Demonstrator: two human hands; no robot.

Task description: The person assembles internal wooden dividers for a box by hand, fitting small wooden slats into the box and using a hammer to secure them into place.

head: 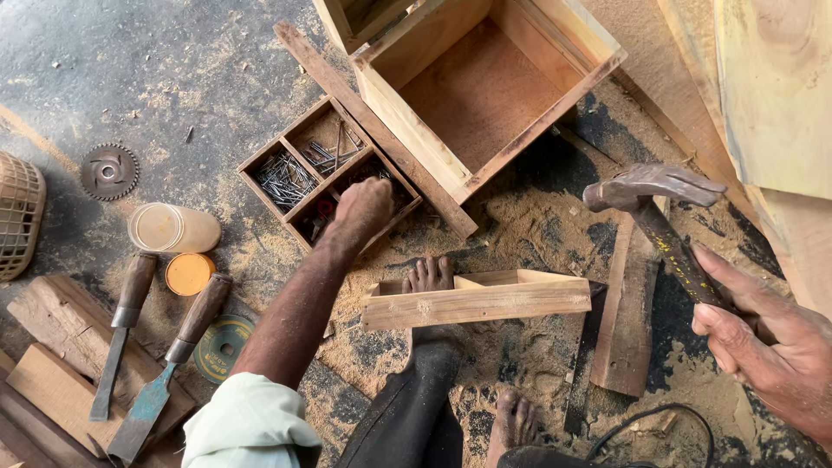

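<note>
My left hand [364, 212] reaches into the near right compartment of a small divided wooden tray [276, 149] that holds nails; its fingers are curled down into the compartment and what they touch is hidden. My right hand [763, 334] grips the dark handle of a claw hammer [650, 189], whose head is raised above the sawdust. A small wooden frame piece [477, 299] lies on the floor with my bare foot [429, 276] pressed against it.
A large open wooden box [407, 108] stands behind the tray. Two chisels [160, 373] lie on wood scraps at lower left, beside a plastic jar [173, 228], an orange lid [189, 273], a saw blade [109, 172] and a tape roll [221, 347]. Planks lean at right.
</note>
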